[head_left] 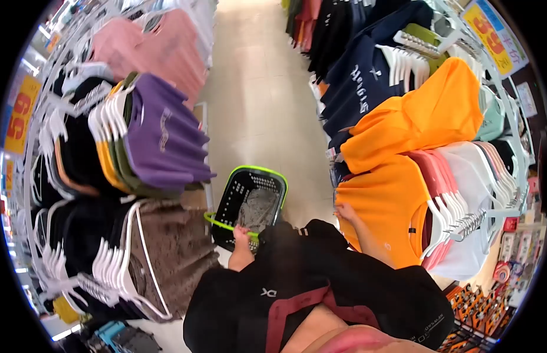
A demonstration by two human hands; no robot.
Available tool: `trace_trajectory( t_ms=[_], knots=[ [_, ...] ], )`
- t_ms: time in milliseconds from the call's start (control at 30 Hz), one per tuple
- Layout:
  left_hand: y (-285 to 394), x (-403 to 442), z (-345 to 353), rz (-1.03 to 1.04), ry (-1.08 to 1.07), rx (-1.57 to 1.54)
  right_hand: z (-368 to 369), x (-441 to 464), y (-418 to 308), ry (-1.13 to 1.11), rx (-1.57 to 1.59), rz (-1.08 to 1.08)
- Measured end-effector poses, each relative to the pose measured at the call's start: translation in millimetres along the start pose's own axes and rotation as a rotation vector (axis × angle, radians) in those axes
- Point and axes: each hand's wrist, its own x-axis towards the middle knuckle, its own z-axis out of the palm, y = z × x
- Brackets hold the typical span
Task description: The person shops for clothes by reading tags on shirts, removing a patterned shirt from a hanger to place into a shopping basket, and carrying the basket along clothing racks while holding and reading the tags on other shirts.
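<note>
My left hand (241,236) is closed round the bright green handle of a black shopping basket (226,197). The basket hangs in front of me at the left of the aisle, and something grey and crumpled, perhaps in clear wrapping, lies inside. To the right, my right hand (345,213) is at the lower edge of an orange sweatshirt (382,200) on a hanger. Its fingers are curled at the cloth, seemingly pinching the hem. Just above it, another orange garment (423,115) lies draped across the rack.
Clothes racks line both sides of the aisle (264,106). A purple top (161,135), a brown garment (176,235) and pink tops (153,50) hang on the left. Navy sweatshirts (359,82) hang at the right. Price signs (491,35) stand above the racks.
</note>
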Motion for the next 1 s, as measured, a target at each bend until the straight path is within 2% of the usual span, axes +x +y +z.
trace_trajectory(
  t_ms=[67, 133, 167, 233, 267, 300, 367, 433, 467, 500, 533, 567, 600, 633, 667, 767, 800, 867, 900, 933, 967, 1000],
  knots=[
    [6.4, -6.8, 22.7, -0.088, -0.006, -0.031, 2.3, 15.7, -68.7, -0.003, -0.163, -0.034],
    [1.5, -0.5, 25.8, -0.001, -0.141, -0.088, 13.2, 40.2, -99.2, -0.013, -0.192, -0.108],
    [1.3, 0.8, 34.6, -0.008, -0.143, -0.098, 17.3, 51.3, -107.2, -0.068, -0.239, -0.180],
    [1.4, 1.1, 50.1, 0.001, -0.133, -0.094, 20.4, 65.9, -121.1, -0.119, -0.210, -0.151],
    [0.2, 1.7, 63.5, 0.053, -0.040, -0.087, 22.7, 74.6, -128.1, -0.172, -0.194, -0.127],
    [4.0, 2.0, 74.8, 0.056, -0.032, -0.108, 20.5, 84.3, -129.9, -0.198, -0.223, -0.082],
    [15.3, 7.5, 94.8, 0.059, -0.043, -0.140, 14.2, 138.3, -71.6, -0.242, -0.321, -0.125],
    [27.0, 19.5, 118.8, 0.000, -0.011, -0.093, -5.8, 160.4, -66.5, -0.261, -0.648, 0.019],
    [40.9, 25.9, 127.4, -0.200, -0.090, -0.178, -18.4, 170.2, -62.7, -0.183, -0.775, -0.061],
    [43.6, 14.5, 144.1, -0.127, -0.049, 0.033, -28.8, 186.7, -54.0, -0.125, -0.680, 0.067],
    [55.8, 18.5, 150.7, -0.206, -0.228, 0.233, -41.5, 197.4, -59.1, -0.086, -0.652, 0.034],
    [58.4, -12.8, 179.6, -0.228, -0.149, 0.321, -51.1, 213.4, -58.9, -0.066, -0.601, 0.066],
    [64.8, -5.5, 194.9, -0.173, -0.122, 0.181, -66.7, 223.7, -73.8, -0.042, -0.565, 0.102],
    [60.3, -5.5, 202.2, 0.020, -0.182, 0.352, -77.8, 240.3, -92.1, -0.126, -0.533, 0.206],
    [59.7, -40.4, 228.4, 0.223, -0.206, 0.519, -94.3, 253.1, -107.8, -0.211, -0.504, 0.317],
    [47.4, 12.4, 269.5, 0.206, -0.387, 0.639, -152.5, 222.2, -257.0, -0.111, -0.659, 0.244],
    [49.8, 12.8, 292.5, 0.239, -0.454, 0.695, -152.0, 266.1, -235.5, -0.139, -0.991, 0.111],
    [68.1, 20.4, 321.3, 0.356, -0.565, 0.827, -143.9, 346.3, -173.4, -0.086, -0.617, 0.086],
    [65.1, 1.2, 352.9, 0.865, -0.473, 1.125, -141.0, 384.7, -146.3, -0.066, -0.434, 0.069],
    [69.0, 29.6, 344.6, 1.481, -0.539, 1.479, -137.3, 401.0, -140.3, 0.076, -0.573, -0.199],
    [71.5, 36.7, 357.7, 0.895, -0.515, 1.113, -148.0, 368.8, -207.7, -0.009, -0.601, -0.107],
    [63.1, 42.2, 383.8, 0.331, -0.451, 0.704, -140.7, 368.8, -218.6, -0.034, -0.625, -0.123]
  ],
)
